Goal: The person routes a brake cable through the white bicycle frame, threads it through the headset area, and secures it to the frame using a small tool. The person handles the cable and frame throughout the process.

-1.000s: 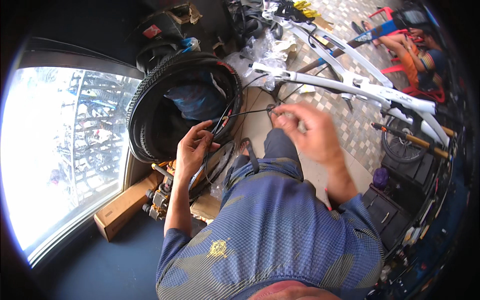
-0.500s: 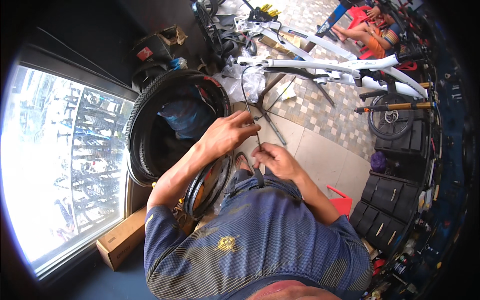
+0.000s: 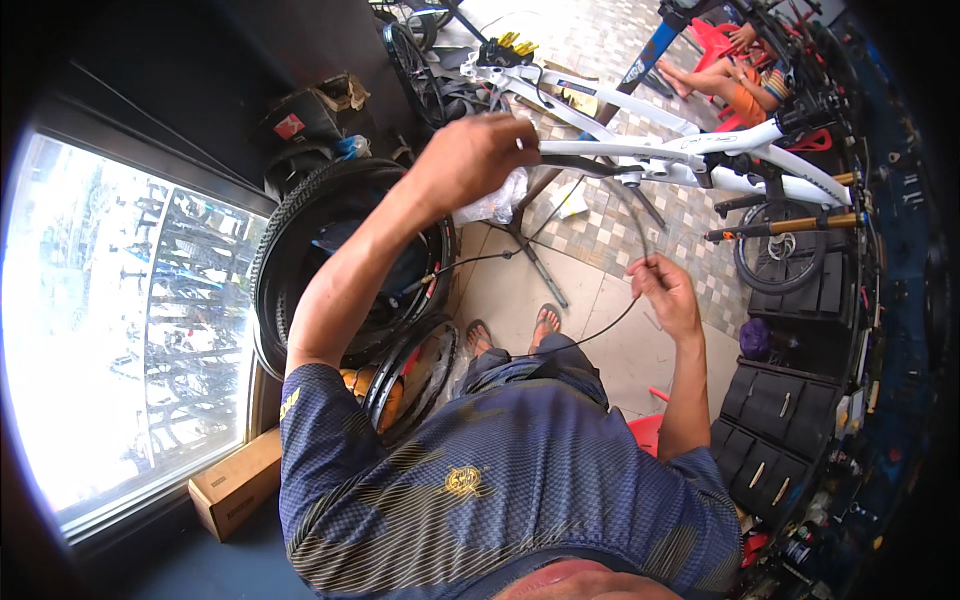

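A white bicycle frame (image 3: 740,145) hangs in front of me, its narrow end toward the left. My left hand (image 3: 478,160) is closed at that end and covers it; whatever its fingers grip is hidden. Lower and to the right, the fingers of my right hand (image 3: 665,290) pinch a thin black cable (image 3: 607,326). From this hand one stretch of cable arcs up toward the frame, and another curves down toward my waist. A further dark cable stretch (image 3: 465,262), with a knot-like lump, dangles over the tyres at left.
Stacked black tyres (image 3: 275,250) stand left, beside a bright window (image 3: 130,320) and a long cardboard box (image 3: 235,485). A stand leg (image 3: 540,265) rests on the floor. A suspension fork (image 3: 785,226) and tool pouches (image 3: 765,430) are at right. Someone sits far right (image 3: 750,95).
My hands have moved from close together to apart: the left rose to the frame's end, the right went rightward and up with the cable. The cable now hangs in a wide curve.
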